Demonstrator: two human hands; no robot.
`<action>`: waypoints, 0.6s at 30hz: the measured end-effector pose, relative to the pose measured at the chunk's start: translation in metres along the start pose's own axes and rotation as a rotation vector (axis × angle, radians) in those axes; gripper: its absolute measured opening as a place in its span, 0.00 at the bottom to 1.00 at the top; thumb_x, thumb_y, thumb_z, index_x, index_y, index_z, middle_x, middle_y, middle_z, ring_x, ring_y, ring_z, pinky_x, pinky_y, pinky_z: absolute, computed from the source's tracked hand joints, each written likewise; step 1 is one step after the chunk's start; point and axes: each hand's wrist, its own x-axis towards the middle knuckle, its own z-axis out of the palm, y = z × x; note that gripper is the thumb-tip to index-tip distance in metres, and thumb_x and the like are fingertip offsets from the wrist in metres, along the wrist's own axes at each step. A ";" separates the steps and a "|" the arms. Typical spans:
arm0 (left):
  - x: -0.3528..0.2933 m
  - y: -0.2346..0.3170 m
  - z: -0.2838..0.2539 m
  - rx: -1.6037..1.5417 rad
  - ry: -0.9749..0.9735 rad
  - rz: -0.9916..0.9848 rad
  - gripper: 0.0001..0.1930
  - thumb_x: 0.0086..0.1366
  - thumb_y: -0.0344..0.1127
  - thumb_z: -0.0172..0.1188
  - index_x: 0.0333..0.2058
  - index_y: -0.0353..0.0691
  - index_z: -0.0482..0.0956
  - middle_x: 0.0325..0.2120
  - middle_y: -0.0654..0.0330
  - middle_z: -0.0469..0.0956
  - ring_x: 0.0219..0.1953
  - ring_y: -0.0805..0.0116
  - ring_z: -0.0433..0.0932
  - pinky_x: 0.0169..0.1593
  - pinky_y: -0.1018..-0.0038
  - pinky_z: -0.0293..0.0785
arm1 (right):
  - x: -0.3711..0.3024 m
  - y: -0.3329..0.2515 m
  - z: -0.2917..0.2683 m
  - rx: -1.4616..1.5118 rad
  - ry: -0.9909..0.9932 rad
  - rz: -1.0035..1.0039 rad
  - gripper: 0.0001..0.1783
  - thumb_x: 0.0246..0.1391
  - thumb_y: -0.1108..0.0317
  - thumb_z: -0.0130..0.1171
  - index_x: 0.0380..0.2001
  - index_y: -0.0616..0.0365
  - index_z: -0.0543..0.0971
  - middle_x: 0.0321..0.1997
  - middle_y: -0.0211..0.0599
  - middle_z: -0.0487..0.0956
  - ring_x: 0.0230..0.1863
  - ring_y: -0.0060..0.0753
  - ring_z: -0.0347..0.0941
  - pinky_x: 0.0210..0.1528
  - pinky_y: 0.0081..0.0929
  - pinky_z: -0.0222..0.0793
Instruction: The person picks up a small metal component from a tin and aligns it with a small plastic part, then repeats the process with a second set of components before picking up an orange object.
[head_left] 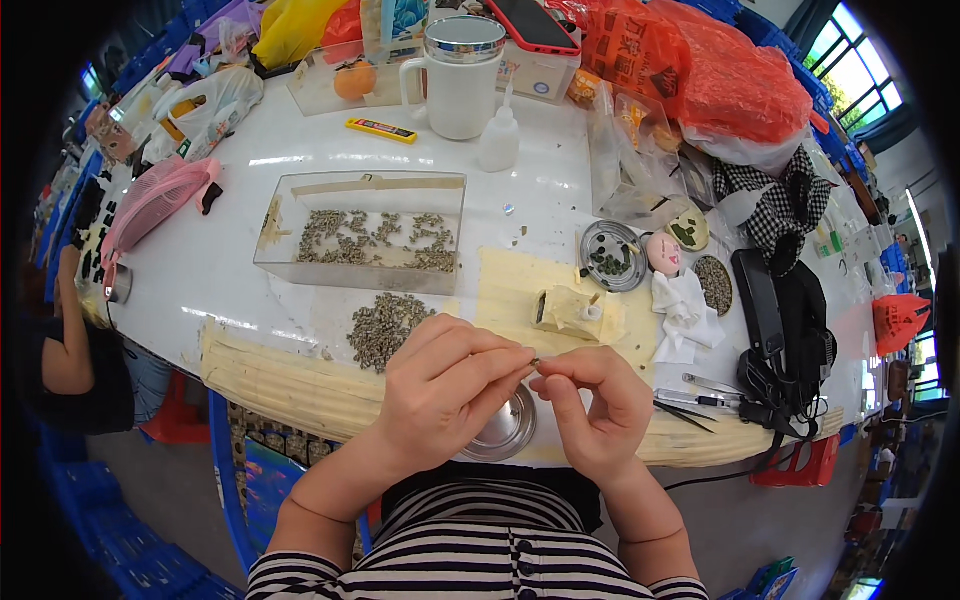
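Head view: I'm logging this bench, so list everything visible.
table: 1, white, middle
piece: 1, dark, at fingertips
heap: 1, grey, left
box: 1, clear, beyond heap
mug: 1, white, far
bottle: 1, white, beside mug
cutter: 1, yellow, near mug
orange: 1, orange, far left
phone: 1, red case, far
block: 1, cream, right
metal dish: 1, silver, between hands
round dishes: several, mixed, right
tissue: some, white, right
straps: several, black, right
bags: several, red, far right
person: 1, in black, left
clutter: uncountable, mixed, rim
sleeves: 2, striped, bottom
left hand: 1, bare, centre
right hand: 1, bare, centre
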 end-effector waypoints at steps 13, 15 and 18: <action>-0.003 0.001 -0.003 0.013 -0.019 -0.034 0.13 0.47 0.23 0.71 0.35 0.38 0.85 0.30 0.60 0.82 0.29 0.64 0.77 0.33 0.72 0.71 | 0.004 -0.012 -0.001 0.196 -0.014 0.256 0.07 0.57 0.80 0.59 0.39 0.67 0.82 0.34 0.40 0.82 0.32 0.26 0.80 0.33 0.18 0.74; -0.003 0.001 -0.002 0.021 -0.023 -0.045 0.13 0.47 0.23 0.72 0.35 0.38 0.85 0.30 0.60 0.82 0.30 0.64 0.77 0.33 0.72 0.71 | 0.007 -0.012 -0.009 0.072 0.011 0.153 0.07 0.56 0.80 0.60 0.38 0.66 0.83 0.33 0.40 0.81 0.30 0.26 0.78 0.31 0.19 0.72; -0.005 -0.001 -0.001 0.047 -0.017 -0.049 0.13 0.47 0.23 0.72 0.35 0.38 0.85 0.30 0.61 0.82 0.29 0.64 0.77 0.32 0.72 0.71 | 0.024 -0.015 -0.030 -0.284 0.065 -0.077 0.08 0.53 0.80 0.62 0.37 0.64 0.83 0.31 0.38 0.80 0.28 0.28 0.74 0.30 0.22 0.69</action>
